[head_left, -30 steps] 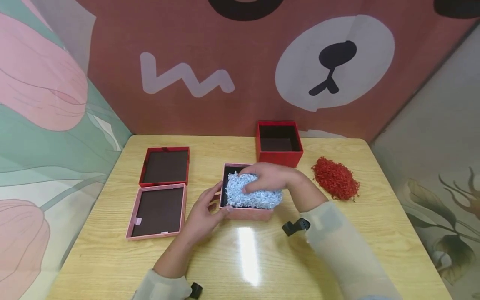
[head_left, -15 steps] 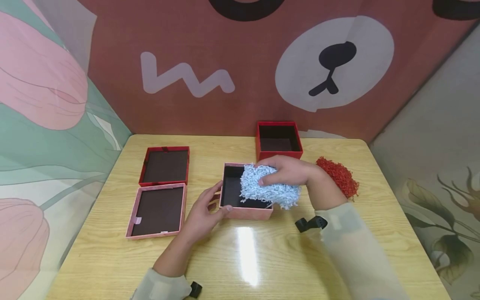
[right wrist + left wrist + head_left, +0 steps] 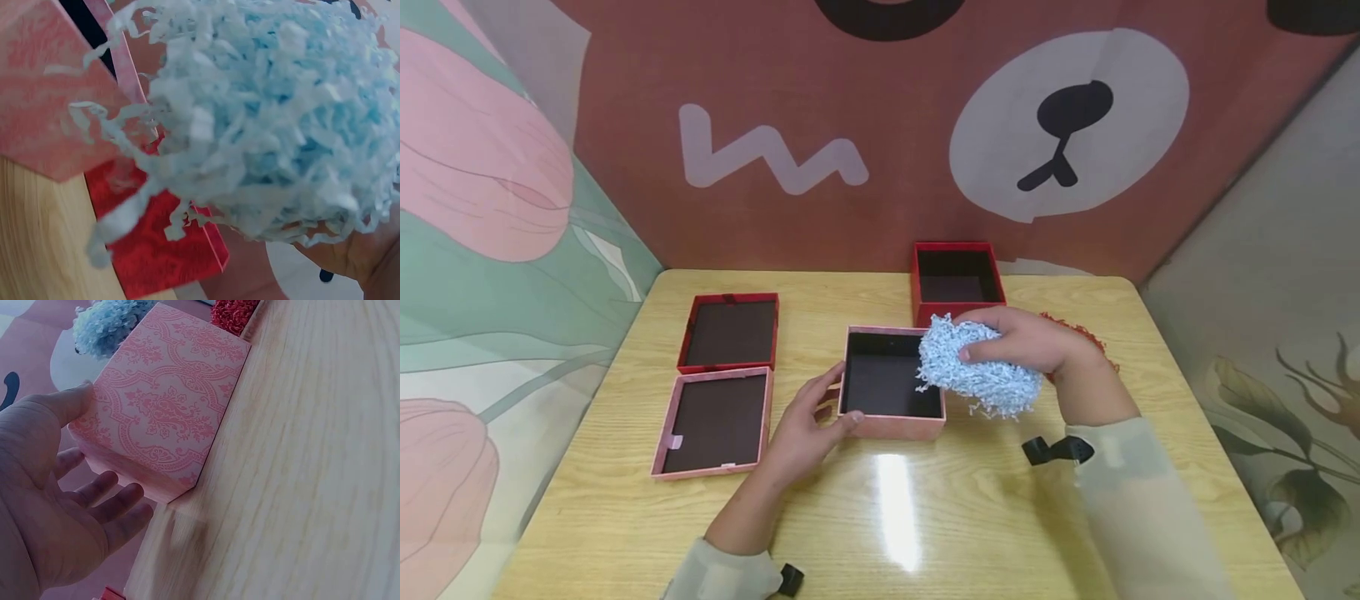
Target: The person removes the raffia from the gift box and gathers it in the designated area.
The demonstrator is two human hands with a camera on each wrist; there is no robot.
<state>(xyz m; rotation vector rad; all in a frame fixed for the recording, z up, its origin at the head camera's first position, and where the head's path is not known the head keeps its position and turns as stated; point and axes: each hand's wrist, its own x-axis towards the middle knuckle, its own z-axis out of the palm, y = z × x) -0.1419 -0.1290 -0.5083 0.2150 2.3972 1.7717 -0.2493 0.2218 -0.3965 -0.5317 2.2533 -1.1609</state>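
My right hand (image 3: 1028,340) grips a wad of light-blue shredded paper (image 3: 973,375), held up over the right edge of the pink box (image 3: 895,427). Loose curls hang from the wad, which fills most of the right wrist view and hides most of the fingers there. The open-topped box has a dark interior. At its near left corner, my left hand (image 3: 805,437) steadies it, with the thumb on the front corner and fingers along the left side. In the left wrist view, the box's patterned wall (image 3: 169,394) faces me and several fingers curve loosely beside it.
Behind stands a red box (image 3: 958,315) with a dark inside. Red shredded paper (image 3: 1082,332) lies to the right, mostly covered by my right hand. A red lid (image 3: 730,333) and a pink lid (image 3: 718,421) lie inside-up at the left of the wooden table (image 3: 820,525).
My right hand has lifted the blue shredded paper out of the pink box and carried it rightward, baring the box's dark inside. The left hand has stayed at the box's corner.
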